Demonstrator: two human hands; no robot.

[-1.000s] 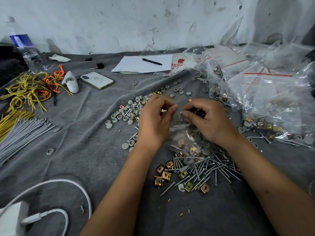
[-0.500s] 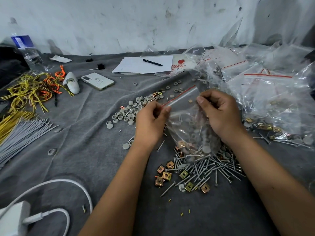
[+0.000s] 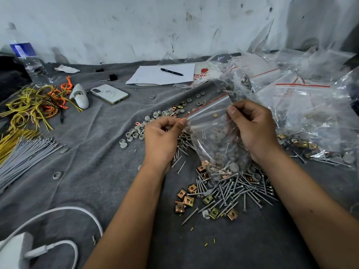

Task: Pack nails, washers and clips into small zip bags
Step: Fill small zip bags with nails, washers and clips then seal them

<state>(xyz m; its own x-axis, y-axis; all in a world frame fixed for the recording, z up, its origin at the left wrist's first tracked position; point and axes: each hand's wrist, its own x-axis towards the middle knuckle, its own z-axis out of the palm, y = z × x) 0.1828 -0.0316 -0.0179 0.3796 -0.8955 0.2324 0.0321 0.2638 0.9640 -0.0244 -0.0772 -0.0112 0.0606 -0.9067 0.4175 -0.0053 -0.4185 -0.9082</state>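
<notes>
A clear zip bag (image 3: 215, 140) with nails, washers and clips inside hangs above the nail pile (image 3: 237, 191), its red-lined top pinched at the left end by the left hand (image 3: 161, 136) and at the right end by the right hand (image 3: 252, 129). Below lies a rumpled grey cloth (image 3: 93, 162) against a scuffed white wall (image 3: 136, 26). Half a second ago the bag was held the same way; a second ago both hands were lower and closer together.

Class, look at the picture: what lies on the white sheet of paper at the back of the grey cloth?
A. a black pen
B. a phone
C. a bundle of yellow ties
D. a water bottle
A: a black pen lies across the white sheet of paper; the phone rests on the cloth to its left.
</notes>
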